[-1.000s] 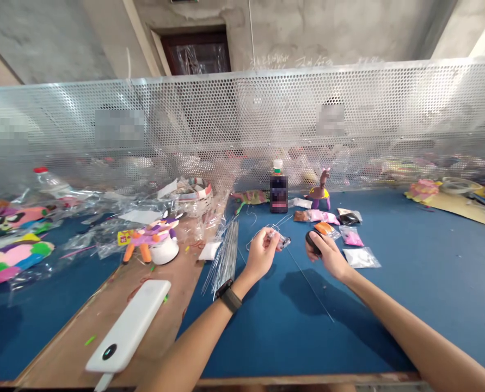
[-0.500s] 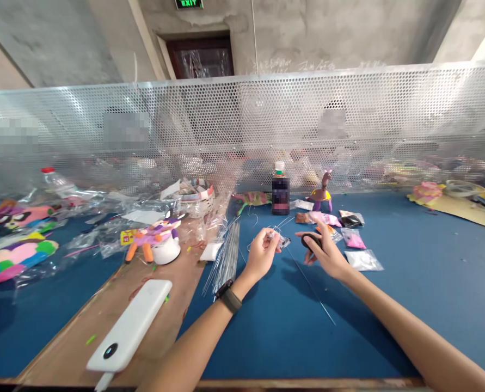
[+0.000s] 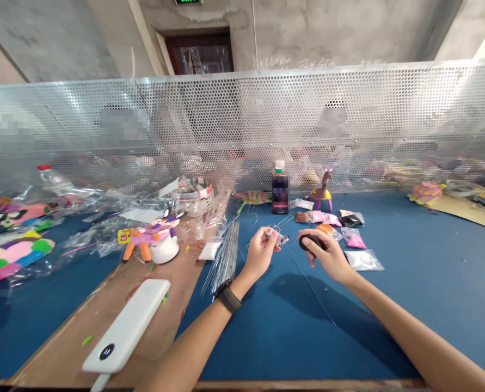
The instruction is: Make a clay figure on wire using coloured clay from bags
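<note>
My left hand [image 3: 262,251], with a dark watch on its wrist, pinches a small crumpled clear plastic bag [image 3: 282,239]. To its right, my right hand [image 3: 327,255] grips a dark, rounded lump of clay [image 3: 312,245] between thumb and fingers. The two hands are apart, above the blue table. A thin straight wire [image 3: 312,288] lies slantwise below and between them. Left of my left hand rests a bundle of silvery wires [image 3: 226,256]. Several small bags lie beyond my right hand, among them an orange one [image 3: 329,231] and a pink one [image 3: 353,238].
A white power bank [image 3: 130,324] lies front left on brown board. Behind it stands a purple-and-orange clay animal [image 3: 156,237]. A bottle [image 3: 280,166] stands behind a phone [image 3: 280,195], and a long-necked clay figure [image 3: 324,193] is beside them. A perforated metal screen [image 3: 242,109] closes off the back.
My right hand has turned and its fingers have closed around the dark clay lump, which now shows more rounded. My left hand stays almost in place with the plastic bag.
</note>
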`<action>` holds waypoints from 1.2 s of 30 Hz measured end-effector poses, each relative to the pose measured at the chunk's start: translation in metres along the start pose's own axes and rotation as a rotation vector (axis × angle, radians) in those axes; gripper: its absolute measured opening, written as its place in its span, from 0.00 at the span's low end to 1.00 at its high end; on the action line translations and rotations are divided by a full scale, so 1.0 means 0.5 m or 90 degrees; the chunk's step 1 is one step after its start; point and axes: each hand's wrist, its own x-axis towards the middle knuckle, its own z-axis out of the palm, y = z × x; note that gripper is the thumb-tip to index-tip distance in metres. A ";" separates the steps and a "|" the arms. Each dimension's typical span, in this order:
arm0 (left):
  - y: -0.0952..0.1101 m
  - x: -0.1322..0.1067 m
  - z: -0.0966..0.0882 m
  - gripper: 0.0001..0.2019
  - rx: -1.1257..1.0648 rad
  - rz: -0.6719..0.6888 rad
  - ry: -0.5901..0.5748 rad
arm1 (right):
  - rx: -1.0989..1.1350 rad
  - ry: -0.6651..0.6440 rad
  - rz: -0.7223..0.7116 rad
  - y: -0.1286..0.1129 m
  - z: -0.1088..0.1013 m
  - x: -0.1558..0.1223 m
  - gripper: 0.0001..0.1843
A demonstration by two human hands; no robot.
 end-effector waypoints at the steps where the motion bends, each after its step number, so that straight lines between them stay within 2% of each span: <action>1: 0.000 0.000 0.001 0.24 -0.004 -0.003 0.001 | 0.005 -0.003 0.009 -0.002 0.000 0.000 0.23; 5: 0.001 -0.003 0.004 0.23 -0.002 -0.004 -0.010 | 0.010 -0.023 0.027 -0.012 0.003 0.000 0.27; 13: 0.001 -0.004 0.004 0.23 0.007 0.005 -0.004 | -0.070 -0.077 0.027 0.002 0.000 -0.006 0.26; 19: 0.001 -0.003 0.003 0.24 -0.003 0.003 -0.010 | 0.078 -0.074 0.075 0.002 -0.006 0.008 0.28; 22: 0.002 -0.001 0.003 0.24 -0.004 -0.002 -0.006 | 0.138 -0.068 0.064 0.009 -0.013 0.008 0.26; 29: 0.001 0.000 0.005 0.24 -0.010 -0.014 -0.011 | 0.021 -0.040 -0.059 0.024 -0.028 0.004 0.29; 33: 0.006 -0.003 0.008 0.24 -0.009 -0.018 -0.004 | -0.060 -0.053 -0.046 -0.002 -0.029 0.000 0.30; 36: 0.013 -0.005 0.009 0.24 -0.009 -0.024 -0.004 | -0.081 -0.071 -0.023 -0.015 -0.024 -0.002 0.25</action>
